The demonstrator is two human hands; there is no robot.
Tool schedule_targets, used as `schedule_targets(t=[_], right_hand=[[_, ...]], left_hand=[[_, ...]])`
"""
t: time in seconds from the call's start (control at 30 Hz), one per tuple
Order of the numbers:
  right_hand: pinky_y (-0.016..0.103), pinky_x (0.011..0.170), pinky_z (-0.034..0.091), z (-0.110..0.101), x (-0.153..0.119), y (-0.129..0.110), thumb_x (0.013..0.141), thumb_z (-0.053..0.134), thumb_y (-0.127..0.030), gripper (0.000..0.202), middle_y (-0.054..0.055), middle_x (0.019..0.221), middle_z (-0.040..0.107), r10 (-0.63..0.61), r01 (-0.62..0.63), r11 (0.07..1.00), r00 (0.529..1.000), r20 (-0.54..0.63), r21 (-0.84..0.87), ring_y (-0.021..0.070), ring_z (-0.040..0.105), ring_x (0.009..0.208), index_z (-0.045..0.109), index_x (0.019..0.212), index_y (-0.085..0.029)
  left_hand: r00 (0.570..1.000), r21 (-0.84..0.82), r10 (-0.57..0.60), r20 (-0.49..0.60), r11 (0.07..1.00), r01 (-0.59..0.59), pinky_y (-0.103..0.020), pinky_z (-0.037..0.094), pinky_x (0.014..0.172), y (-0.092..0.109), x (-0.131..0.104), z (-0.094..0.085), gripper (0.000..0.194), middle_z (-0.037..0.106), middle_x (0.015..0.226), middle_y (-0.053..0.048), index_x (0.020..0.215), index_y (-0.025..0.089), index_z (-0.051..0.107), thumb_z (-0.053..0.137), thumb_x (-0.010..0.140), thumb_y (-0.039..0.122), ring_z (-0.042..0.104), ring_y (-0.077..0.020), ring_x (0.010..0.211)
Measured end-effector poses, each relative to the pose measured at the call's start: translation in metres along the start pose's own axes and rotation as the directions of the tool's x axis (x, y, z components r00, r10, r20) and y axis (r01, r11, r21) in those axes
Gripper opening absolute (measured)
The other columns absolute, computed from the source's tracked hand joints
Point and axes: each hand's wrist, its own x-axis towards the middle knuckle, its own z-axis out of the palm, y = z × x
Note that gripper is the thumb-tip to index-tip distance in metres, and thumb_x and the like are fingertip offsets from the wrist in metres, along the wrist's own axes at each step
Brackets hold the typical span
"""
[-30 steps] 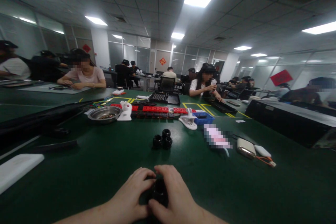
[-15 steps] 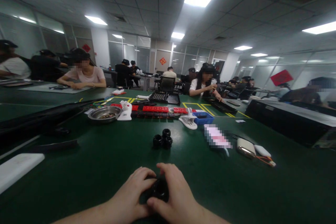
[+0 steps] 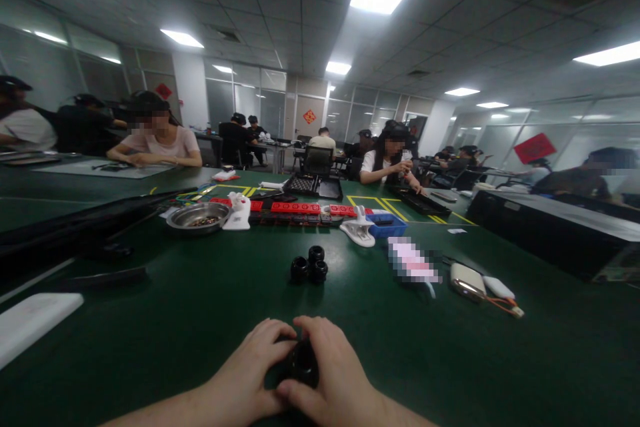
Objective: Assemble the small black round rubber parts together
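Note:
My left hand and my right hand are cupped around a glossy black ring-shaped piece near the table's front edge. My right thumb and fingers curl about its right side, while the left hand's bent fingers close in from the left. Both hands cover much of it, so whether more pieces sit behind them I cannot tell. Farther forward, three similar black ring-shaped pieces stand close together, with round openings showing in them.
Across the green table lie a metal bowl of small parts, white clamp-like stands, a red strip and a blue bin. A cream device with wires is at right. Co-workers sit beyond.
My right hand shifts very slightly left around the black ring-shaped piece. The three grouped pieces stay in place.

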Motion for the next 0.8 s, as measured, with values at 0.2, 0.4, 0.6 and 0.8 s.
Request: schedule_targets(t=[0.2, 0.4, 0.6, 0.8], right_hand=[[0.031, 0.09, 0.036, -0.0004, -0.0031, 0.0039, 0.057, 0.053, -0.01, 0.058, 0.008, 0.11, 0.052, -0.112, 0.113, 0.992, 0.993, -0.025, 0.056, 0.0205, 0.048, 0.1, 0.043, 0.114, -0.015], [0.038, 0.087, 0.038, 0.0011, 0.0005, 0.0026, 0.058, 0.064, -0.022, 0.059, 0.01, 0.107, 0.053, 0.023, -0.023, 1.0, 0.999, -0.034, -0.004, 0.0255, 0.048, 0.097, 0.045, 0.113, -0.015], [0.034, 0.085, 0.04, 0.0007, 0.0015, 0.0079, 0.061, 0.051, -0.017, 0.051, 0.01, 0.105, 0.055, -0.16, 0.159, 0.983, 0.987, 0.009, 0.094, 0.0229, 0.051, 0.095, 0.046, 0.112, -0.013], [0.043, 0.087, 0.038, 0.0022, 0.0016, 0.0083, 0.059, 0.061, -0.024, 0.062, 0.016, 0.111, 0.052, -0.062, 0.063, 0.997, 0.998, -0.028, 0.043, 0.0302, 0.048, 0.1, 0.042, 0.116, -0.011]], left_hand=[[1.0, -0.006, 0.02, -0.024, 1.0, -0.02, -0.034, 0.037, 0.089, -0.0015, -0.0003, 0.0018, 0.034, 0.052, 0.107, -0.002, 0.099, 0.025, 0.06, 0.066, 0.065, 0.022, 0.045, -0.0234, 0.101], [1.0, 0.024, -0.002, 0.003, 1.0, 0.002, -0.039, 0.034, 0.093, -0.0024, 0.0008, 0.0024, 0.034, 0.052, 0.107, -0.002, 0.099, 0.027, 0.059, 0.066, 0.066, 0.029, 0.047, -0.0252, 0.1], [1.0, 0.032, -0.027, 0.009, 0.999, 0.027, -0.043, 0.033, 0.095, -0.0017, 0.0017, 0.0017, 0.037, 0.052, 0.109, -0.003, 0.102, 0.027, 0.058, 0.065, 0.066, 0.027, 0.046, -0.0255, 0.102], [1.0, 0.006, -0.006, 0.016, 1.0, 0.006, -0.045, 0.03, 0.098, -0.0039, -0.0001, 0.0007, 0.035, 0.052, 0.108, -0.002, 0.101, 0.027, 0.059, 0.067, 0.067, 0.035, 0.047, -0.0258, 0.102]])
